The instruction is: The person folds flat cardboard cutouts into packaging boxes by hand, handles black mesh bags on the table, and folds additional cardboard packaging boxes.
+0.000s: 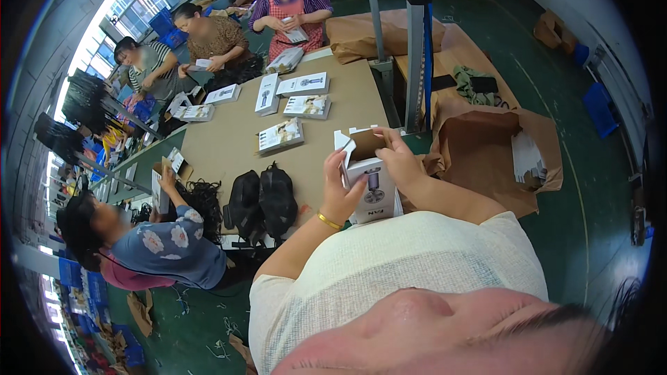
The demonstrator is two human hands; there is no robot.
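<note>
In front of my chest, at the table's near edge, a white carton (376, 200) printed with a picture of a small fan stands upright, its top flaps raised and brown cardboard showing inside. My left hand (340, 193) grips its left side, thumb across the front and fingers up by a raised white flap (349, 147). Around the top right edge curl the fingers of my right hand (401, 161). Whether anything lies inside the carton cannot be seen. More white cardboard shows beneath and behind it, partly hidden.
Several closed white boxes (280, 135) lie across the brown tabletop (340, 132). Two black bags (261, 198) rest left of me. A metal post (415, 48) rises beyond my right hand, and an open brown sack (479, 160) holds white boxes. Co-workers (174, 239) handle boxes around the table.
</note>
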